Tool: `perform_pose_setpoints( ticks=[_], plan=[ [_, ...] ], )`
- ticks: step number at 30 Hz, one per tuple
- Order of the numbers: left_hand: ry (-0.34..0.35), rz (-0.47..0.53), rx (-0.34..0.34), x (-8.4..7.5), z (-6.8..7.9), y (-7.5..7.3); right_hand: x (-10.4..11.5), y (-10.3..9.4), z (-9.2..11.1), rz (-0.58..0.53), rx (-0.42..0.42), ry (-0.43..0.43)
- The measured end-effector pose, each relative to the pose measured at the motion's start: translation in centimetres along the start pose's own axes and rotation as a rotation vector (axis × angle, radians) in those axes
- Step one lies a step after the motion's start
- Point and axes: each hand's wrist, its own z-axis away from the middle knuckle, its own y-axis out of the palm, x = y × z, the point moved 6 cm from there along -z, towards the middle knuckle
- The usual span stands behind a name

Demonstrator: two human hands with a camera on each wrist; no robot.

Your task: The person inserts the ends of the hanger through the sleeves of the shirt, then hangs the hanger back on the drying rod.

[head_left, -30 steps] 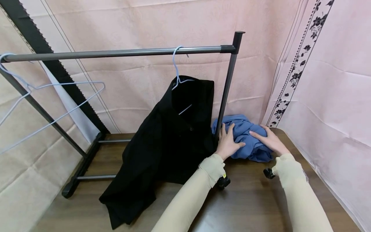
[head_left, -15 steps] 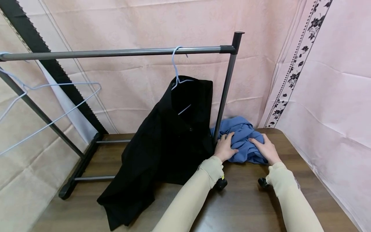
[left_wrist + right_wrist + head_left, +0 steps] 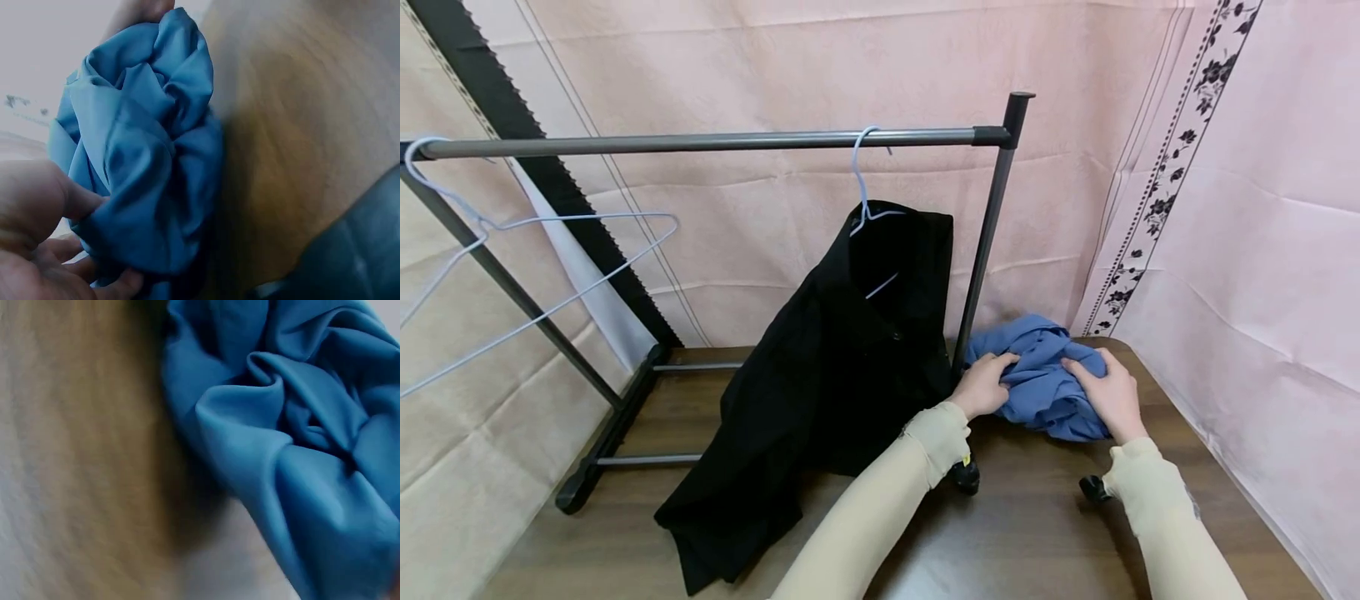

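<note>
here my curled left hand (image 3: 983,386) and right hand (image 3: 1112,397) grip blue cloth (image 3: 1039,379), likely soft, light, best held at both sides.

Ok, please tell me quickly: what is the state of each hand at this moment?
Left hand: gripping one side of the bunched blue cloth.
Right hand: gripping its other side.

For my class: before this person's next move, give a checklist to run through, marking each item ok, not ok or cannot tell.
1. Left hand pinching the blue garment: ok.
2. Right hand on the garment's other side: ok.
3. Garment smoothed out: not ok, bunched up.
4. Garment right side out: cannot tell, too crumpled.
5. Bare hanger hooked on the rail: ok.
6. Black shirt hanging from the rail: ok.
</note>
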Motion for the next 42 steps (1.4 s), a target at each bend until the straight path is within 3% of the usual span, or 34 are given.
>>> perform_pose_setpoints(
  ticks=[4, 8, 15, 22, 27, 31, 35, 38, 42],
  plan=[
    [0.106, 0.000, 0.015, -1.8, 1.5, -1.6, 1.8, -2.6, 0.6, -0.018, -0.103, -0.032],
    [0.208, 0.027, -0.004, -3.7, 3.3, -4.3, 4.1, -5.2, 1.4, -0.023, -0.162, -0.071],
    [0.292, 0.206, -0.011, -5.9, 7.5, -10.1, 9.4, -8.7, 3.4, -0.032, -0.218, -0.213],
    [0.308, 0.191, -0.077, -6.4, 12.2, -15.5, 15.1, -9.0, 5.3, -0.051, -0.227, -0.402],
    [0.307, 0.140, -0.136, -5.3, 14.8, -17.4, 17.5, -7.5, 6.4, -0.008, -0.191, -0.524],
    [0.299, 0.063, -0.166, -3.6, 15.7, -17.1, 16.9, -5.0, 6.7, 0.016, -0.097, -0.558],
    [0.280, -0.017, -0.134, -1.5, 15.9, -14.7, 14.7, -1.8, 7.0, 0.080, 0.045, -0.531],
    [0.258, -0.086, -0.047, -0.1, 16.1, -11.9, 12.9, 0.4, 7.5, 0.166, 0.192, -0.514],
    [0.241, -0.181, 0.134, 1.0, 16.8, -7.9, 11.0, 2.3, 8.5, 0.238, 0.367, -0.493]
  ],
)
